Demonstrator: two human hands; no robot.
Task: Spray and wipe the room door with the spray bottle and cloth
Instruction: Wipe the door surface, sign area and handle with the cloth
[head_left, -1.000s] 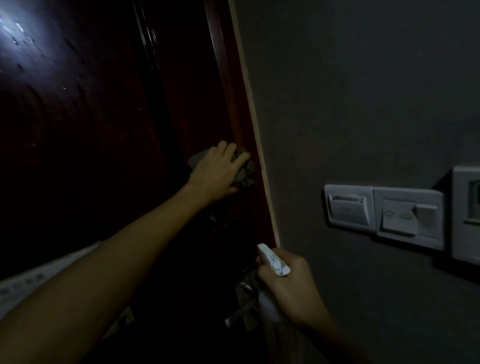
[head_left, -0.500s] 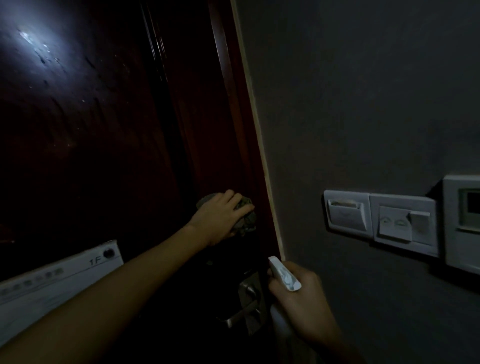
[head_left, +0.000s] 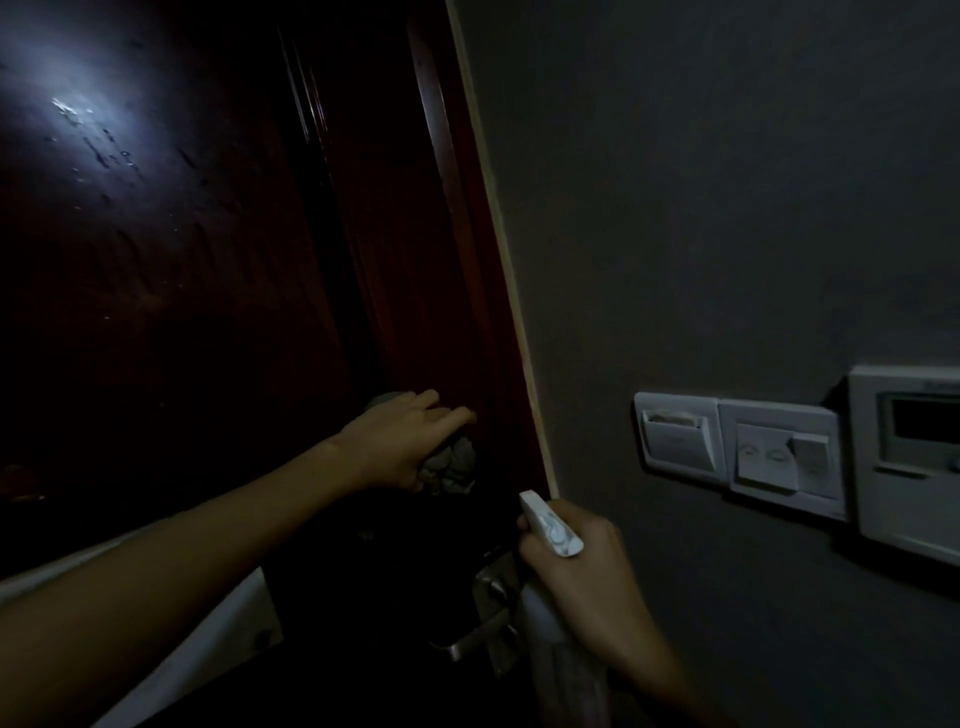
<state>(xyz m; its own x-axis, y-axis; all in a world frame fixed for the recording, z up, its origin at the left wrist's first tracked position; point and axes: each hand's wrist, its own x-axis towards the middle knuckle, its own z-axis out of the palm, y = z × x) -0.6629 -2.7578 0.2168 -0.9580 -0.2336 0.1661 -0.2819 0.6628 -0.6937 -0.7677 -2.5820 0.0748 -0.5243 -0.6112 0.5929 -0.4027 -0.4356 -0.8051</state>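
The left hand (head_left: 400, 447) has its grip clamped on the cloth (head_left: 452, 470), pressed to the right side of the dark door (head_left: 182, 312), lower than a second ago. The right hand (head_left: 587, 582) has its grip curled round the spray bottle (head_left: 550, 530) beside the lever handle (head_left: 472, 642); the bottle's print is too blurred to read.

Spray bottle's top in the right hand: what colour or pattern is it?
The plastic spray bottle's top is white with faint grey-blue markings, shown in the dim head view.
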